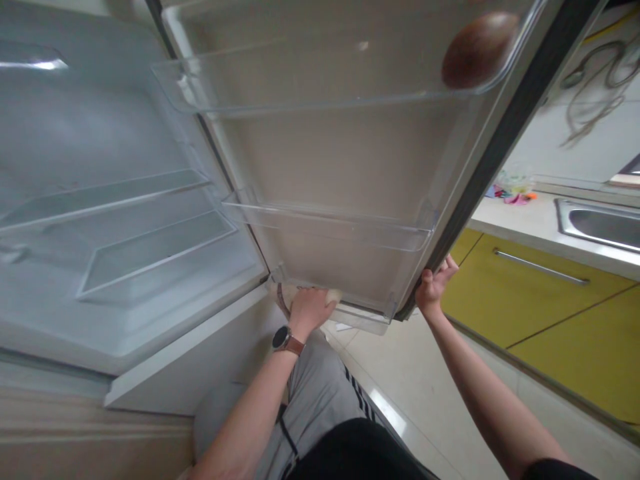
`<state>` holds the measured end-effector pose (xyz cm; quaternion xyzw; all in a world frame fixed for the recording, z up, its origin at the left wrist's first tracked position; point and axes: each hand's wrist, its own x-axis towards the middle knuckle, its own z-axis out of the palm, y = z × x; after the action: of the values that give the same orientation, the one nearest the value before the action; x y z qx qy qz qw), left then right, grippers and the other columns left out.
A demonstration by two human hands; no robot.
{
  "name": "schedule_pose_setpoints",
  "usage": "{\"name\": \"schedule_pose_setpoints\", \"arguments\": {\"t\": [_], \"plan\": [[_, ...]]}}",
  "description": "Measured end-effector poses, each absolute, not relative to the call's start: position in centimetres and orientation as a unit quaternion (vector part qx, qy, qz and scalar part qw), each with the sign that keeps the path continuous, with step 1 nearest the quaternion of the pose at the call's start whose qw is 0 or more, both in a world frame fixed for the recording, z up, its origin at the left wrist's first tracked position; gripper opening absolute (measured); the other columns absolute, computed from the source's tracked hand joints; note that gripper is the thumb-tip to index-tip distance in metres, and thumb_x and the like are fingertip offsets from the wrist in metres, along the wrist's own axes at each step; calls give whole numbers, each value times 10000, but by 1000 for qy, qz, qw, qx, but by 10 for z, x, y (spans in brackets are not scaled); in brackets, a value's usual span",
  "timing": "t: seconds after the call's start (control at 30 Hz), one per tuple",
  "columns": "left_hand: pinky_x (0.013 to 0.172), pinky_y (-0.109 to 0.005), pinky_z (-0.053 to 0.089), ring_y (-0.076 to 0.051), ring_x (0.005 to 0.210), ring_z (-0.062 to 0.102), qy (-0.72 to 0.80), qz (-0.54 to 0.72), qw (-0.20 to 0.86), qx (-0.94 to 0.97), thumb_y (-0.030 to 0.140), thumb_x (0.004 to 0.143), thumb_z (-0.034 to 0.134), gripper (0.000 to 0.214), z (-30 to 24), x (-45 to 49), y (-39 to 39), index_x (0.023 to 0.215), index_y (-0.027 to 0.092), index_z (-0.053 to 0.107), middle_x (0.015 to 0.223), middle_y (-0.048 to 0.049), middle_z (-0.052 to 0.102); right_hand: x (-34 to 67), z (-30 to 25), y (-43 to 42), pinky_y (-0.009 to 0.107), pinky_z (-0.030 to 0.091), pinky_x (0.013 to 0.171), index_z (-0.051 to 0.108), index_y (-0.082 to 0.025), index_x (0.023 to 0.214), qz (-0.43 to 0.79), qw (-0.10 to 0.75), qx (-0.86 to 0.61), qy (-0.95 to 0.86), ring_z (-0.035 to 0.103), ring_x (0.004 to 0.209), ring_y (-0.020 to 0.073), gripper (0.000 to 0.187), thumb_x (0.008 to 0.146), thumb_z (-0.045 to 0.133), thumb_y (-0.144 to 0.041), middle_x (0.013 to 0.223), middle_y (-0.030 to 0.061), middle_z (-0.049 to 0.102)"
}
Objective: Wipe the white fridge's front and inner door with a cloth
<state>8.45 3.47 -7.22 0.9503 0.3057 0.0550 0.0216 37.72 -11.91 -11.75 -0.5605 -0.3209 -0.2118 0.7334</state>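
The fridge door point(350, 160) stands open in front of me. My right hand point(434, 283) grips the door's lower outer edge, fingers curled round it. My left hand point(309, 308), with a watch on its wrist, is closed on a pale rounded object point(334, 295) under the lowest door bin point(330, 230); I cannot make out what that object is. A brown oval fruit point(479, 50) lies in the top door bin point(320, 93) at its right end.
Glass shelves point(125, 220) sit inside the fridge on the left. A yellow cabinet point(550, 313) with a metal handle stands on the right, under a white counter with a steel sink point(597, 223). Glossy tile floor point(430, 393) lies below.
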Motion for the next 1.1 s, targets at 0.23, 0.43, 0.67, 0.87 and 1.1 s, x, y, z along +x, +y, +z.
{"name": "schedule_pose_setpoints", "arguments": {"t": [0.23,0.43,0.67,0.87,1.1], "plan": [[905,-350,510,-277,1001,711,246,161,161,942,333,927,533,232,-83,104,-16,977,218,728,1009,-86,772,381,-122,-120,534,448,1043,370,-239,1388,-218,732,-545,-347,600,1178,298,848,789,607,-792,1236,100,559],[1025,-376,511,-261,1176,674,220,294,240,899,280,972,363,448,-100,118,-57,1281,160,663,1245,-139,737,381,-123,-119,555,451,1045,366,-242,1400,-216,724,-560,-341,612,1159,302,891,776,580,-840,1221,93,567],[1324,-482,169,-314,1556,347,-91,217,26,972,481,948,587,584,-123,135,-81,1395,106,624,1564,-140,543,385,-126,-118,515,493,989,371,-239,1383,-230,726,-545,-351,630,1081,277,845,803,581,-816,1180,81,580],[1334,-445,174,-302,1496,443,-104,188,54,975,444,916,615,541,-116,132,-88,1291,59,679,1388,-177,675,380,-126,-119,492,502,974,376,-232,1389,-230,735,-529,-356,636,1070,270,814,827,618,-769,1194,92,597],[1226,-436,388,-290,1285,640,42,259,473,841,297,797,564,435,-92,97,-108,1154,145,762,1331,-129,723,370,-124,-123,506,504,987,381,-236,1389,-228,734,-539,-345,637,1113,293,839,812,609,-802,1221,109,600]]}}
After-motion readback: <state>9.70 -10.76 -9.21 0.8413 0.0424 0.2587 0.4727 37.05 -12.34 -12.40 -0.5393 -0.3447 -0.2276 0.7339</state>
